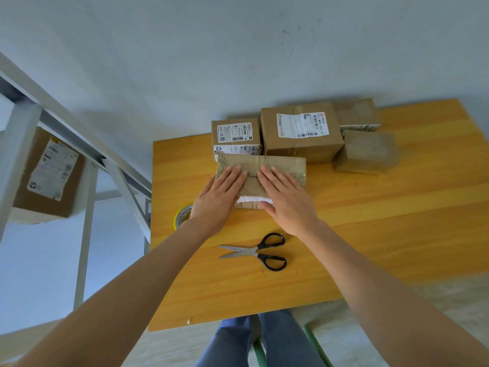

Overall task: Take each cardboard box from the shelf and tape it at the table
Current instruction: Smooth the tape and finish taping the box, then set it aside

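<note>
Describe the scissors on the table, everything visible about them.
The scissors lie flat on the yellow wooden table, near its front edge, just nearer the person than both hands. They have two black loop handles, plastic by the look, on the right and plain silver metal blades pointing left. The blades are spread partly open. Nothing touches them except the table; neither the left hand nor the right hand is on them.

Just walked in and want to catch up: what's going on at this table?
A person is pressing both palms flat on a cardboard box at the wooden table, left hand and right hand side by side. Open scissors lie just in front, and a tape roll peeks out beside the left wrist. Four more boxes sit behind, and one box remains on the shelf.
</note>
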Tool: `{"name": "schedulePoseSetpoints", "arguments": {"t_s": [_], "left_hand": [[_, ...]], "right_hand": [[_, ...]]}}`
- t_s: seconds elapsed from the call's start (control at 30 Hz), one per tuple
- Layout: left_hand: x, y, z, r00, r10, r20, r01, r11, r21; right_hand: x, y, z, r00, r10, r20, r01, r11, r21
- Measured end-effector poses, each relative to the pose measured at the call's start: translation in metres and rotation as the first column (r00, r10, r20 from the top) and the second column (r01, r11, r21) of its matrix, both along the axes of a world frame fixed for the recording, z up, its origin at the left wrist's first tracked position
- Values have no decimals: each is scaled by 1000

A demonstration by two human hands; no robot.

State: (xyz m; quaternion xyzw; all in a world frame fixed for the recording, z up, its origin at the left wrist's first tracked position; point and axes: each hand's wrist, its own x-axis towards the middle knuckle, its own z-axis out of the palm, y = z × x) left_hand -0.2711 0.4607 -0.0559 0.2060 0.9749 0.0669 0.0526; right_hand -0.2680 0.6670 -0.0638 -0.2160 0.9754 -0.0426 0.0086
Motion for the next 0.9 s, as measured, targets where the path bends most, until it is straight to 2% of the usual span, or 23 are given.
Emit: {"name": "schedulePoseSetpoints", "arguments": {"t_s": [0.1, 0.2, 0.33, 0.4, 0.47, 0.53, 0.6, 0.63, 0.73, 0.8, 0.87, 0.9], "left_hand": [[-3, 0, 0, 1000, 22, 11, -22, 1000, 19], [-2, -1, -5, 1000, 15, 18, -15, 1000, 21], [-6, -2, -3, 1000, 13, 28, -12, 1000, -15], [-6, 0, 0, 997, 59, 44, -58, 998, -24], [-3, 4, 1, 989, 127, 76, -128, 992, 0], [0, 7, 0, 979, 168, 112, -179, 979, 96], [0, 7, -4, 977, 172, 126, -195, 959, 204], [0, 5, -6, 979, 163, 122, -189, 951, 246], [0, 2, -9, 981, 143, 129, -178, 930, 323], [0, 4, -4, 968, 172, 181, -226, 912, 343], [1, 7, 3, 941, 233, 246, -309, 887, 344], [1, 8, 8, 929, 256, 266, -343, 866, 364]], "right_hand": [[-1, 19, 0, 999, -20, -45, 21, 999, 25], [4, 22, -7, 998, -65, -21, 65, 998, 7], [-1, 22, -2, 999, -46, -4, 45, 999, -29], [3, 29, 3, 994, -68, -91, 59, 994, -95], [8, 32, 5, 974, -175, -145, 139, 964, -226], [13, 32, 2, 938, -347, -15, 312, 859, -406], [13, 31, 0, 904, -378, 198, 425, 763, -487], [13, 31, -2, 909, -346, 231, 416, 777, -473], [12, 35, -8, 949, -272, 162, 315, 866, -389], [11, 38, -10, 956, -245, 159, 289, 873, -392], [13, 39, -11, 936, -261, 236, 346, 809, -476], [15, 38, -12, 901, -303, 311, 430, 719, -546]]}}
